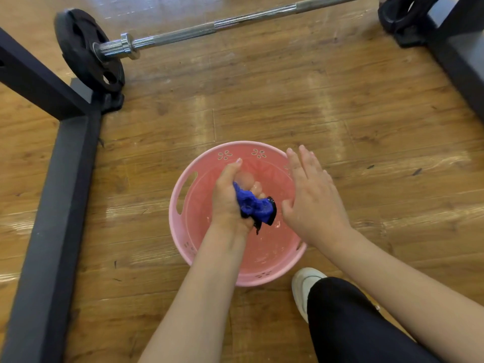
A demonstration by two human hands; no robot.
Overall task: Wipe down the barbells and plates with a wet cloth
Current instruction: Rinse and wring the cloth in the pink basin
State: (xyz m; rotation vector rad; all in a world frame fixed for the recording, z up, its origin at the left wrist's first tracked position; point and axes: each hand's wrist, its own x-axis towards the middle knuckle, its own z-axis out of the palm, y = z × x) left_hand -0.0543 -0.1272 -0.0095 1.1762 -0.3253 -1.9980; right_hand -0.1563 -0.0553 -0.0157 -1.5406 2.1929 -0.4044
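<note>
My left hand grips a bunched blue cloth over a pink basin on the wooden floor. Water lies in the basin. My right hand hovers beside the cloth with straight fingers, above the basin's right rim, holding nothing. Farther back a steel barbell lies across the floor. A black plate sits on its left end and another black plate on its right end at the top right.
A black rack frame runs down the left side, and another dark frame base stands at the right. My knee in black trousers and a white shoe are at the lower right, next to the basin.
</note>
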